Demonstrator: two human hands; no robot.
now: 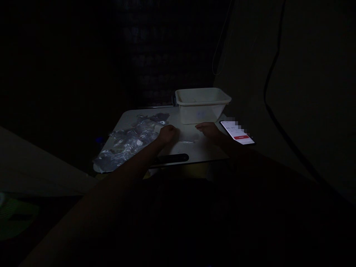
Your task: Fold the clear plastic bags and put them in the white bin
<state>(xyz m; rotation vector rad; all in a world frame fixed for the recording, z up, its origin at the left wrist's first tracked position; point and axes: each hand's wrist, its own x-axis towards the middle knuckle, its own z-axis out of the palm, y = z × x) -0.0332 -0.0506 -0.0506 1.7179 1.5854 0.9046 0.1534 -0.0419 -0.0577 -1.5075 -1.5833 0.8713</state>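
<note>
Both hands over the white table, on either side of a clear plastic piece. Left hand: fingers curled in, grip can't be confirmed, too dark. Right hand: fingers nearly together, tips toward the left; can't tell if they pinch film. Crumpled plastic pile at left, tub just beyond the hands, lit phone at right. Step in hand, probably: handling that 1 piece with 2 hands. Next move calls for a sure hold on its thin edges.
</note>
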